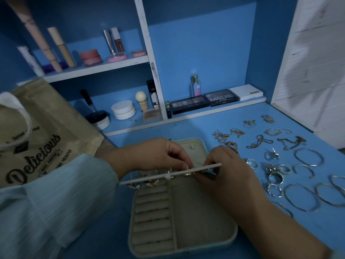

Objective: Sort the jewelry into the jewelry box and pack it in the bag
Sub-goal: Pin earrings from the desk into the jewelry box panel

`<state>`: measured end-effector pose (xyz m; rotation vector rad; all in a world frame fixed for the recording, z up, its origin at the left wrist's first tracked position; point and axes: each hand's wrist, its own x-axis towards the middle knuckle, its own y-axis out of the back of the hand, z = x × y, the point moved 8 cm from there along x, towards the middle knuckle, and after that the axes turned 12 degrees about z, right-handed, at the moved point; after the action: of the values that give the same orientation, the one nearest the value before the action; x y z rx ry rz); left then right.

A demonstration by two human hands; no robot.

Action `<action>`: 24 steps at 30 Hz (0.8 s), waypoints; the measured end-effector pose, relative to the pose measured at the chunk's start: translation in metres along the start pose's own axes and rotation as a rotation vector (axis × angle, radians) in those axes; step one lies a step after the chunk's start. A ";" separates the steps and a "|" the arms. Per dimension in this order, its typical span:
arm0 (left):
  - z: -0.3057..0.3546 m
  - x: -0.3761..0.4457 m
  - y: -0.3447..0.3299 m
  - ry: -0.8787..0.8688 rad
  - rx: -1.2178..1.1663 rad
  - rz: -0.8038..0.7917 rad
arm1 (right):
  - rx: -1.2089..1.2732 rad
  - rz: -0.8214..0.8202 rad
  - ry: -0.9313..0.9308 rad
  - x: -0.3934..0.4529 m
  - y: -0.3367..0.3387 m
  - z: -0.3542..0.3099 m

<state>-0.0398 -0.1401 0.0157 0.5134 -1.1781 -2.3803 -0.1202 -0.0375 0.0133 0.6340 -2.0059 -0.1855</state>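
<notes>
**Both hands on the earring panel above the open jewelry box**

The blue counter (196, 128) carries everything, backed by white shelves (97, 69) stocked with cosmetics and eyeshadow palettes (205, 101).

At the left stands a tan bag (46, 131) printed "Delicious", its mouth toward the top left.

The cream jewelry box (186, 221) lies open in the middle of the counter, the ring rolls on the left of its tray, a plain compartment on the right, and the lid lying flat behind.

The left hand (158, 156), in a pale blue sleeve (46, 202), and the right hand (224, 169) meet over the box. Both hold a thin white earring panel (149, 178), seen edge-on and tilted, higher at the right. The left fingers (183, 164) are curled and pinch at its middle; the right fingers (211, 165) pinch near its right end. Small earrings (151, 184) hang from the panel's left part.

To the right of the box, loose jewelry covers the counter: bangles (300, 197) nearest the front, rings (274, 176) just beside the right hand, chains (259, 141) farther back.
</notes>
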 end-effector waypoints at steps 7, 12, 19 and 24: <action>-0.007 0.002 -0.004 0.012 0.018 -0.097 | -0.013 -0.001 -0.011 0.000 0.000 0.001; 0.000 0.006 -0.006 -0.032 0.096 -0.171 | -0.011 -0.005 -0.009 -0.001 0.000 0.001; -0.004 0.007 -0.009 -0.013 0.057 -0.200 | -0.021 0.010 -0.002 0.000 0.001 -0.001; -0.014 0.004 -0.009 0.045 -0.011 -0.173 | -0.026 0.003 -0.003 0.000 0.001 0.000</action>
<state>-0.0380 -0.1458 -0.0002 0.6867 -1.1422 -2.5036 -0.1199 -0.0367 0.0135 0.6141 -2.0042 -0.2108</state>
